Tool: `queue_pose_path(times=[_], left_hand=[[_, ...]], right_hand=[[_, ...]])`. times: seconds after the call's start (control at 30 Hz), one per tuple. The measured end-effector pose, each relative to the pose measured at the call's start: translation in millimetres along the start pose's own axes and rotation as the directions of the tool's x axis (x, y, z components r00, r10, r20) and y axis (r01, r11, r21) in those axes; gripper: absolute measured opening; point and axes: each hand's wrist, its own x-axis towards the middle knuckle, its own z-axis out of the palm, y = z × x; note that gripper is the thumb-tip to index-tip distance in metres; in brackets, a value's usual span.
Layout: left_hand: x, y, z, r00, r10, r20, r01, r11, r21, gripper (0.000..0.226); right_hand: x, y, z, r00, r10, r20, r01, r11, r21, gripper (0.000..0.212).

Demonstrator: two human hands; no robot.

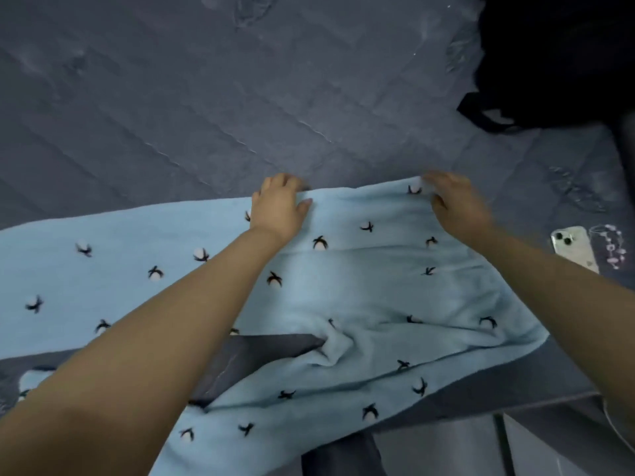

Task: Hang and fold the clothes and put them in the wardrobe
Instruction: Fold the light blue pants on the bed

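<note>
On grey bed, blue garment (360, 297) lengthwise left-right, both hands gripping far edge

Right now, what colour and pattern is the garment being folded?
Light blue garment scattered with small black-and-white motifs; head view.

I see open grey bed (206, 97) beyond the blue garment (378, 286), plenty of room fwd & left, black bag (549, 56) blocks far right corner, phone (575, 247) & beaded trinket (611, 250) near right edge, pass btwn them & bag.
</note>
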Motion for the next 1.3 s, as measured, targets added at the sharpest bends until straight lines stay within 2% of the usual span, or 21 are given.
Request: queue_pose_path(times=[0.1, 0.2, 0.27, 0.37, 0.43, 0.53, 0.6, 0.67, 0.7, 0.77, 0.83, 0.87, 0.97, 1.1, 1.2, 1.3], left_hand=[[22, -8, 11, 0.995, -0.099, 0.012, 0.099, 0.995, -0.008, 0.037], [28, -14, 23, 0.989, -0.115, 0.091, 0.107, 0.990, 0.094, 0.033], [33, -14, 23, 0.995, -0.098, 0.024, 0.097, 0.993, 0.066, 0.027], [50, -7, 15, 0.987, -0.083, -0.140, 0.070, 0.993, -0.095, 0.019], [61, -3, 15, 0.986, -0.103, -0.132, 0.089, 0.990, -0.114, 0.017], [64, -2, 26, 0.983, -0.140, -0.121, 0.139, 0.990, -0.016, 0.020], [53, 1, 35, 0.968, -0.093, -0.233, 0.109, 0.993, 0.053, 0.031], [34, 11, 47, 0.939, 0.027, -0.343, -0.008, 0.998, 0.056, 0.039], [24, 17, 56, 0.934, 0.105, -0.343, -0.085, 0.994, 0.072, 0.042], [6, 23, 77, 0.951, 0.220, -0.218, -0.193, 0.971, 0.139, 0.050], [-2, 17, 95, 0.973, 0.218, -0.079, -0.198, 0.958, 0.208, 0.057], [-1, 12, 102, 0.978, 0.202, -0.059, -0.182, 0.952, 0.245, 0.058], [6, 1, 113, 0.970, 0.219, -0.102, -0.174, 0.927, 0.332, 0.061], [10, -1, 118, 0.967, 0.227, -0.112, -0.177, 0.921, 0.346, 0.062], [8, 2, 110, 0.980, 0.192, -0.050, -0.162, 0.923, 0.349, 0.062], [1, 12, 95, 0.987, 0.157, 0.024, -0.157, 0.948, 0.276, 0.063]], right_hand=[[29, 14, 10, 0.997, 0.007, 0.074, -0.003, 0.999, -0.042, 0.042], [45, 21, 21, 0.994, -0.038, 0.106, 0.052, 0.990, -0.129, 0.032], [53, 27, 18, 0.999, -0.031, 0.035, 0.035, 0.990, -0.136, 0.027], [67, 38, 5, 0.996, -0.031, -0.079, 0.023, 0.996, -0.090, 0.026], [77, 42, 2, 0.998, -0.021, -0.061, 0.016, 0.996, -0.085, 0.027], [81, 37, 8, 0.997, 0.064, -0.039, -0.069, 0.987, -0.147, 0.032], [70, 22, 16, 0.989, 0.060, -0.132, -0.082, 0.982, -0.169, 0.044], [53, -5, 33, 0.979, -0.072, -0.192, 0.041, 0.986, -0.159, 0.059], [42, -18, 46, 0.968, -0.166, -0.188, 0.137, 0.978, -0.160, 0.060], [24, -34, 73, 0.941, -0.315, -0.126, 0.284, 0.935, -0.213, 0.054], [18, -28, 89, 0.943, -0.333, -0.023, 0.314, 0.908, -0.276, 0.052], [20, -15, 90, 0.944, -0.330, 0.030, 0.323, 0.896, -0.304, 0.054], [38, 30, 80, 0.935, -0.346, 0.083, 0.351, 0.861, -0.367, 0.061], [55, 57, 60, 0.931, -0.348, 0.109, 0.363, 0.863, -0.352, 0.064], [49, 52, 60, 0.945, -0.318, 0.079, 0.325, 0.881, -0.345, 0.064], [33, 34, 63, 0.984, -0.177, 0.023, 0.177, 0.947, -0.269, 0.061]])
